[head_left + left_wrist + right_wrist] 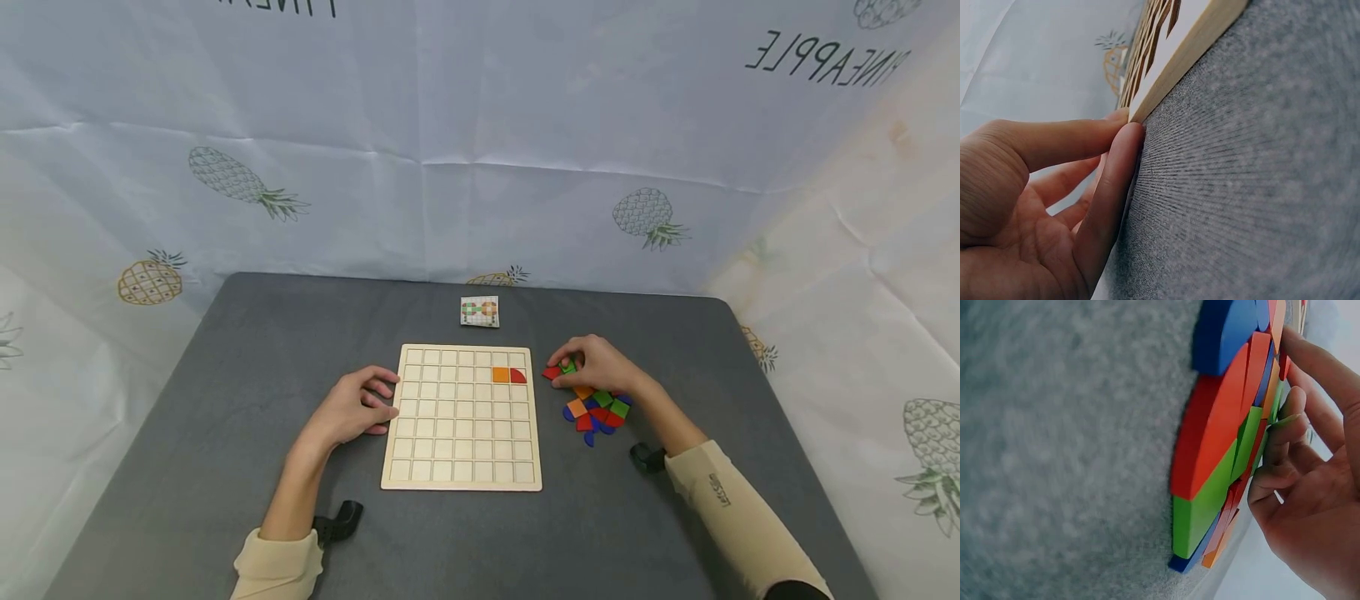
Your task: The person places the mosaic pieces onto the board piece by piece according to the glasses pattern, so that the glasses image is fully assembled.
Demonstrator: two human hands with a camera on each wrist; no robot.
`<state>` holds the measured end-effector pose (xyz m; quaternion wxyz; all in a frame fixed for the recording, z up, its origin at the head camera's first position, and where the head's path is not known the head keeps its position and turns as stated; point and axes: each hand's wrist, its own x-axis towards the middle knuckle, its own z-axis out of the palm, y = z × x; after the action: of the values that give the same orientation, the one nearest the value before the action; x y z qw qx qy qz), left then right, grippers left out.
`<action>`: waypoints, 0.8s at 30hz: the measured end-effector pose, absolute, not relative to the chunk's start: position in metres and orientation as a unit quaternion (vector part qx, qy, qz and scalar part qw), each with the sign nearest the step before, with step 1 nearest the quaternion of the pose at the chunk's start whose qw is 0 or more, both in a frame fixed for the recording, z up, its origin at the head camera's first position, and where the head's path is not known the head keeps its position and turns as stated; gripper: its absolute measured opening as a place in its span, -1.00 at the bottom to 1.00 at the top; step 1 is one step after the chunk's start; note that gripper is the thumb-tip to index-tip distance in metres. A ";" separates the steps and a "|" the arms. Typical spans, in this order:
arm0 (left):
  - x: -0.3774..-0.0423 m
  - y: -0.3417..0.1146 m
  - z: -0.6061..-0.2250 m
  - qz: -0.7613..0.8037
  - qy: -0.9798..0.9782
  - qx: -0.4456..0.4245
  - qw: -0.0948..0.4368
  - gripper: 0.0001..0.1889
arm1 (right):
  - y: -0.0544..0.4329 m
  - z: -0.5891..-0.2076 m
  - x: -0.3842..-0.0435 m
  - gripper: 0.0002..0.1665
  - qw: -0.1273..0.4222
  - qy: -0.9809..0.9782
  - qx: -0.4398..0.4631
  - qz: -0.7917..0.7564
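Note:
A pale wooden grid board [455,483] lies on the table, an orange square tile [501,375] and a red quarter-round tile [518,376] side by side in its cells. My left hand [352,407] rests at its left side; thumb and fingertips touch the board's edge [1166,78] in the left wrist view. At the far end of a heap of coloured tiles [602,398], my right hand [596,364] has thumb and forefinger about a red tile [551,373], pinching it. A green tile [568,367] shows under those fingers. The right wrist view shows the remaining fingers curled beside the heap.
A small printed card [479,312] with a coloured pattern lies beyond the board on the grey table [322,308]. Behind the table hangs a pineapple-print cloth [427,217]. Dark wrist cameras [341,521] sit close to the tabletop.

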<state>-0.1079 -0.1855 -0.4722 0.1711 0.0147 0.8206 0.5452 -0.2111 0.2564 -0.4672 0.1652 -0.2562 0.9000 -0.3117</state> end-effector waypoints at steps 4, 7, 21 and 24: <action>-0.107 -0.185 -0.471 0.546 0.820 0.007 0.171 -0.47 | 0.258 -0.468 -0.212 -0.66 0.175 0.898 -0.255 -0.315; -0.107 -0.184 -0.470 0.546 0.820 0.013 0.171 -0.46 | 0.259 -0.470 -0.212 -0.68 0.177 0.896 -0.256 -0.317; -0.107 -0.186 -0.473 0.545 0.821 0.023 0.167 -0.43 | 0.248 -0.467 -0.209 -0.71 0.144 0.900 -0.268 -0.313; -0.108 -0.186 -0.472 0.545 0.821 0.025 0.168 -0.44 | 0.242 -0.467 -0.209 -0.71 0.139 0.894 -0.277 -0.323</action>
<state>-0.1076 -0.1861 -0.4719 0.1679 0.0247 0.8213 0.5446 -0.2094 0.2421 -0.4668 0.1385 -0.2773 0.8943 -0.3226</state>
